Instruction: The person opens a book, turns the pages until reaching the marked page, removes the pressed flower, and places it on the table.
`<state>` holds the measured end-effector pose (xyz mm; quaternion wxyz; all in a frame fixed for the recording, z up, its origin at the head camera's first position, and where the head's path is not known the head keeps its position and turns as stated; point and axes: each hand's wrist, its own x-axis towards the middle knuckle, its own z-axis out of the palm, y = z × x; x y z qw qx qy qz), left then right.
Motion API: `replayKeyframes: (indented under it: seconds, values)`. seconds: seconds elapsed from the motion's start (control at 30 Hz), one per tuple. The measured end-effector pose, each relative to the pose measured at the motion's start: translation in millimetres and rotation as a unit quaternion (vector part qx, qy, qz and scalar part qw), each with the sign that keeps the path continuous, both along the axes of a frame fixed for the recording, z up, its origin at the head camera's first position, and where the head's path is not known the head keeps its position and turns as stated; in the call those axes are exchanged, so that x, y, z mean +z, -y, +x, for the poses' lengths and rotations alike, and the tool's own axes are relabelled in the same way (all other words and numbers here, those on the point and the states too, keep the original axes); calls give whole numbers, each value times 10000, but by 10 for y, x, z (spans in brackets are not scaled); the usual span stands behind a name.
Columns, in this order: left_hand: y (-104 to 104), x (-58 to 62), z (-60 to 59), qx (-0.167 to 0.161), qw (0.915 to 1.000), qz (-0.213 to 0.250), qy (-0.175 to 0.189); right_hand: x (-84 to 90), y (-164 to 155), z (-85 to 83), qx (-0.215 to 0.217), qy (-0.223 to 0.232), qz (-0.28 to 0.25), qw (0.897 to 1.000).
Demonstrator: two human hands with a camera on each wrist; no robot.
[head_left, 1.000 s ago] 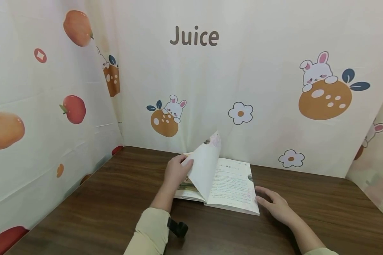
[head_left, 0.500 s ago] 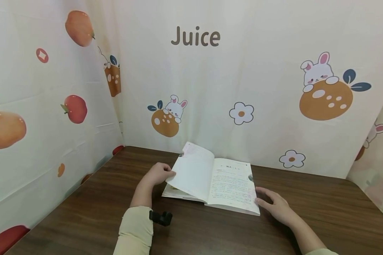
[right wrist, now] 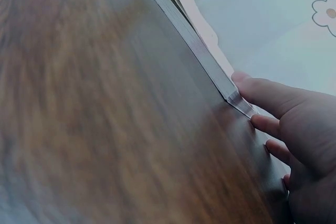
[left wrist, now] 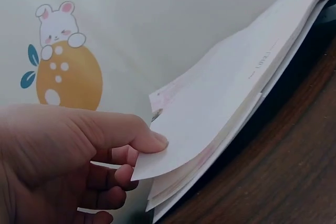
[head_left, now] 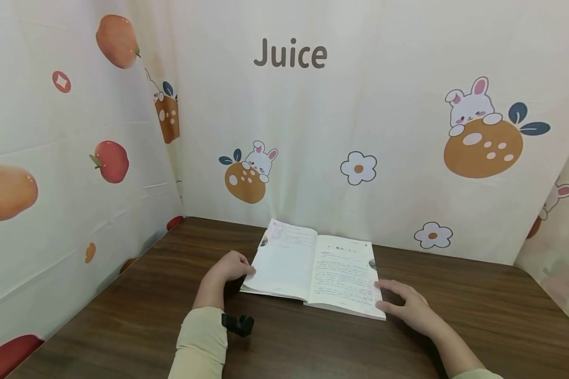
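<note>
Pg [head_left: 280, 266] now nearly flat, L side

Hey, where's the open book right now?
In the head view, the open book lies on the table just right of centre, between the left hand and the right hand, in front of the printed backdrop.

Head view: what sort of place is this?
Likely a makeshift booth, perhaps for recording: printed sheets behind and beside a brown table, an open book on it, a black wrist-worn device.

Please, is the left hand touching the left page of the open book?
Touching. The left wrist view shows the left hand with its thumb lying directly on the page, near the corner.
</note>
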<state>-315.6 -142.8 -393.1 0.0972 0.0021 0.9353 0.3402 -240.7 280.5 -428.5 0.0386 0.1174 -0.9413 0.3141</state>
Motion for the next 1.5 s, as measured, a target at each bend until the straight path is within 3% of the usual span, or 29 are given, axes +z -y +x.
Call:
replayKeyframes:
  seconds: [0.17,0.33,0.43,0.53,0.6,0.73,0.8,0.9,1.0,1.1,1.5]
  values:
    - [-47,-13,20,3,9999,-170,-27,-1,-3,-5,-3,26,16,10000]
    - [-129,-5,24,30,9969,-785,-100,-6,-3,-8,-3,30,9,10000]
    - [-219,31,42,53,9901,-1356,-357,-9,-12,-12,-10,50,14,10000]
    - [-384,64,59,-116,9798,-1768,-926,-10,-21,-14,-27,79,37,10000]
    - [-544,70,61,-474,9721,-1799,-1431,-10,-25,-14,-37,92,36,9999]
    - [-921,25,83,-1738,9436,-1579,-2336,-11,-25,-10,2,78,-12,10000]
    - [-1102,-11,121,-2317,9255,-1620,-2521,-9,-20,-5,1,94,-49,9999]
    - [-1292,-58,207,-2713,9149,-1927,-2284,-2,-11,-3,-12,122,-37,9999]
    - [-1347,-89,271,-2685,9198,-2172,-1863,5,-9,-11,-4,136,3,9999]
    - [-1333,-111,284,-2584,9304,-2060,-1589,8,-10,-15,15,108,27,9999]
    - [-1430,-130,344,-2501,9345,-2064,-1467,4,-49,-19,90,209,-154,9996]
